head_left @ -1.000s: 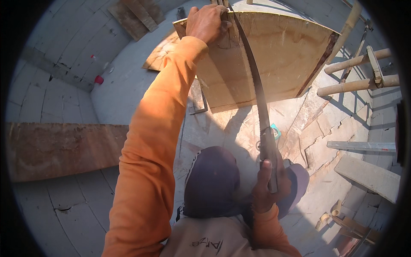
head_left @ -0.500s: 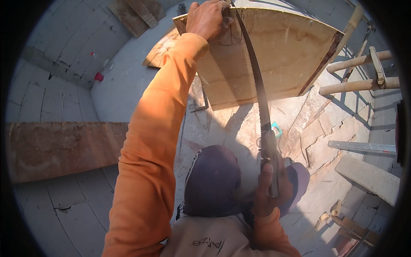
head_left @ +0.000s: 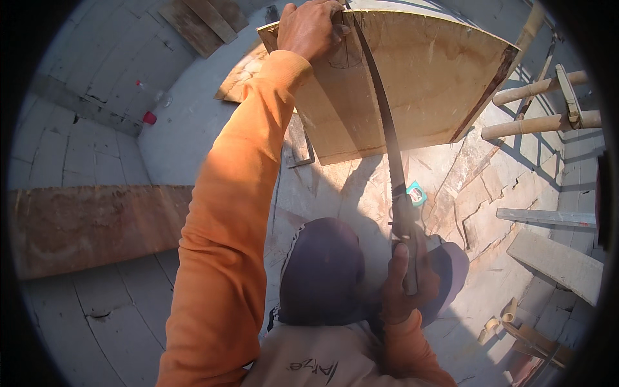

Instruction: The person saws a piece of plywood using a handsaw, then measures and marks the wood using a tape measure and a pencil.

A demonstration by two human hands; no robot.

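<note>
Little has shifted in the last second: the right hand (head_left: 401, 290) and the saw (head_left: 389, 132) sit slightly nearer the body, and more of the tape measure (head_left: 416, 193) shows beside the blade. Wrapped around the handle, the right hand holds the saw between the knees, toothed edge to the left, while the blade runs up in front of the wooden board (head_left: 445, 77) to its far upper edge. That board stands tilted ahead of the person, and the left hand (head_left: 311, 29) is closed over its upper edge, thumb just beside the blade. How deep the teeth have bitten, if at all, I cannot tell. For good sawing, that thumb would be safer set further left, with the grip still firm enough to stop the board shaking. Long, even strokes in line with the forearm, wrist straight, should keep the cut true; light pressure helps against splintering. Keeping the handle's path midway between the knees (head_left: 322, 271) seems wise too.
</note>
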